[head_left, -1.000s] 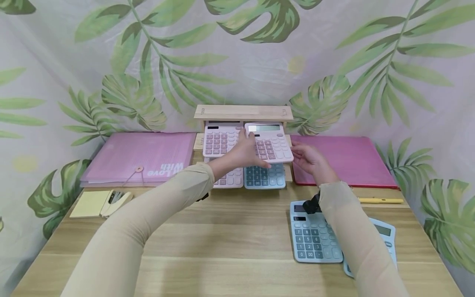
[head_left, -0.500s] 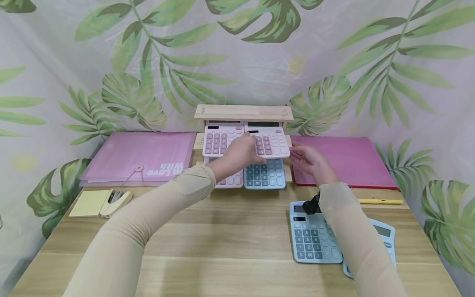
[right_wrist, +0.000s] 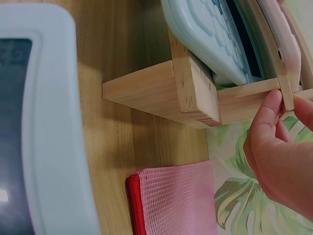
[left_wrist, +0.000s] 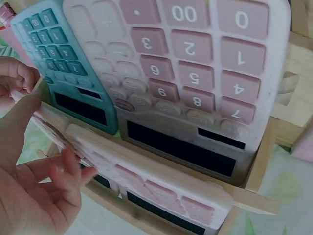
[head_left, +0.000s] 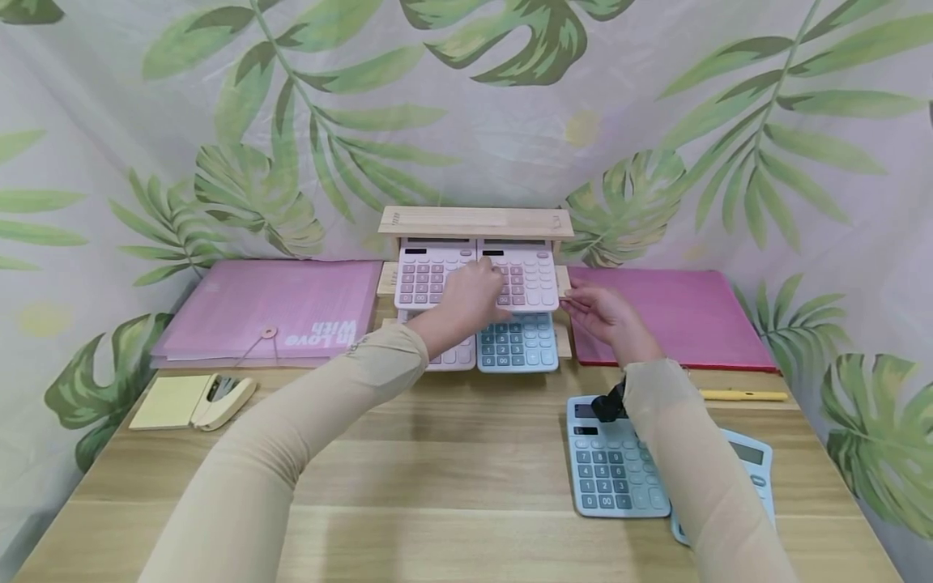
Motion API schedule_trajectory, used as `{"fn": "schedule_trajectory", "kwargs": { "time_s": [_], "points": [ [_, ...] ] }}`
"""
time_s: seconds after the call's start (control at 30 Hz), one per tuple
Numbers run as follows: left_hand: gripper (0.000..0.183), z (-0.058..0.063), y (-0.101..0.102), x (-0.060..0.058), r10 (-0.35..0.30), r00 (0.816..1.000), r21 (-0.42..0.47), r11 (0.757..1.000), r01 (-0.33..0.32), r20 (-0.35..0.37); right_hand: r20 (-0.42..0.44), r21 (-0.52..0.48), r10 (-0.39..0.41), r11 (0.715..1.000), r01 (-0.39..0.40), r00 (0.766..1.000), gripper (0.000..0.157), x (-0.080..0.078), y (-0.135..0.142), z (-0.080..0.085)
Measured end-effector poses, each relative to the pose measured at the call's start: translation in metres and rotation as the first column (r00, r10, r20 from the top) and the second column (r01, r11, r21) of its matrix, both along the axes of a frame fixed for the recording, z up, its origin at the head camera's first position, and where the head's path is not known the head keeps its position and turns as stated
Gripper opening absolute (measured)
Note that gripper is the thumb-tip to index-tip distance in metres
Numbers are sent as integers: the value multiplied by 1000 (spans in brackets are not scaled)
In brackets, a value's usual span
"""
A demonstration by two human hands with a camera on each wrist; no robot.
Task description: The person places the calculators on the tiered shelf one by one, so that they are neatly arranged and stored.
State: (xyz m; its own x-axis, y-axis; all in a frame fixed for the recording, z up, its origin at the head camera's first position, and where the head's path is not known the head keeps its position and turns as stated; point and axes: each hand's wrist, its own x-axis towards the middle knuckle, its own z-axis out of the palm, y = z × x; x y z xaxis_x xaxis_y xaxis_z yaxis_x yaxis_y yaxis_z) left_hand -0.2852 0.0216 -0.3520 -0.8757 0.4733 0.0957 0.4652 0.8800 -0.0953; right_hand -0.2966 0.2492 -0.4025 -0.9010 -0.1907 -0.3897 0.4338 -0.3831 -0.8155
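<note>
A two-tier wooden rack [head_left: 477, 220] stands at the back of the table. Two pink calculators lean side by side on its upper tier, the left one [head_left: 421, 279] and the right one [head_left: 541, 279]. My left hand [head_left: 470, 293] holds the right pink calculator, thumb at its lower edge and fingers over its keys. With thumb and fingertips, my right hand [right_wrist: 279, 127] pinches the end of a thin wooden bar [right_wrist: 286, 93] on the rack's right side. On the lower tier sit a blue calculator [head_left: 517, 344] and another pink calculator [left_wrist: 195, 58], partly hidden by my left arm in the head view.
Two more blue calculators lie under my right forearm, one flat [head_left: 619, 478] and one [head_left: 754, 457] partly covered. A pink folder [head_left: 277, 308] lies left, a magenta pouch [head_left: 678, 316] right with a yellow pen [head_left: 743, 396]. Sticky notes [head_left: 171, 402] and a stapler [head_left: 226, 405] lie front left.
My left hand has pushed the right pink calculator back and left; once tilted over the rack, it now lines up beside the other pink one. My right hand has stayed at the rack's side.
</note>
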Motion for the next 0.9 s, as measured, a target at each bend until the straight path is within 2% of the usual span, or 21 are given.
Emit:
{"fn": "schedule_trajectory", "kwargs": {
  "time_s": [0.17, 0.27, 0.37, 0.43, 0.47, 0.5, 0.53, 0.6, 0.63, 0.67, 0.7, 0.73, 0.8, 0.83, 0.87, 0.9],
  "points": [
    [59, -3, -3, -3, -20, 998, -6, 1000, 20, -66, 1, 7, -8, 1000, 8, 1000, 62, 0, -1, 1],
    [62, -5, -12, -3, -59, 995, 56, 996, 64, -85, 10, 17, -22, 1000, 22, 1000, 61, 0, -3, 0],
    [61, -4, -40, -4, -59, 994, 183, 980, 75, -92, 23, 20, -20, 1000, 19, 1000, 60, 0, -8, 1],
    [56, -3, -67, -6, -12, 995, 293, 955, 42, -103, 33, 22, -18, 1000, 17, 999, 60, 1, -9, 1],
    [52, -4, -81, -8, 29, 995, 363, 932, 8, -94, 32, 21, -15, 1000, 14, 999, 61, 1, -9, 2],
    [49, -5, -96, -11, 74, 995, 439, 898, -35, -73, 32, 26, -17, 1000, 16, 999, 61, 2, -9, 3],
    [46, -7, -110, -14, 121, 992, 521, 850, -82, -41, 31, 28, -17, 999, 16, 999, 62, 3, -8, 3],
    [44, -12, -133, -22, 198, 977, 648, 734, -203, 82, 29, 29, -21, 999, 20, 999, 62, 3, -5, 3],
    [45, -15, -141, -25, 214, 961, 702, 656, -275, 177, 28, 26, -18, 1000, 17, 999, 62, 3, -4, 3],
    [47, -18, -148, -28, 203, 937, 746, 568, -348, 283, 25, 20, -13, 1000, 12, 1000, 62, 3, -3, 3],
    [49, -21, -153, -31, 177, 908, 769, 485, -416, 380, 24, 17, -8, 1000, 8, 1000, 62, 2, -2, 3],
    [50, -24, -155, -34, 148, 876, 773, 419, -476, 459, 22, 12, 1, 1000, -1, 1000, 62, 1, -2, 3],
    [53, -29, -156, -38, 88, 818, 760, 325, -563, 569, 16, 22, 15, 1000, -15, 1000, 63, 1, -2, 4],
    [53, -32, -155, -40, 52, 796, 757, 278, -592, 603, 16, 44, 20, 999, -21, 1000, 62, 1, -2, 5],
    [53, -34, -153, -41, 28, 785, 758, 244, -605, 618, 17, 62, 24, 998, -25, 1000, 63, 2, -1, 7],
    [54, -36, -151, -42, 18, 782, 760, 225, -610, 622, 15, 89, 31, 996, -32, 999, 63, 2, -1, 9]
  ]
}}
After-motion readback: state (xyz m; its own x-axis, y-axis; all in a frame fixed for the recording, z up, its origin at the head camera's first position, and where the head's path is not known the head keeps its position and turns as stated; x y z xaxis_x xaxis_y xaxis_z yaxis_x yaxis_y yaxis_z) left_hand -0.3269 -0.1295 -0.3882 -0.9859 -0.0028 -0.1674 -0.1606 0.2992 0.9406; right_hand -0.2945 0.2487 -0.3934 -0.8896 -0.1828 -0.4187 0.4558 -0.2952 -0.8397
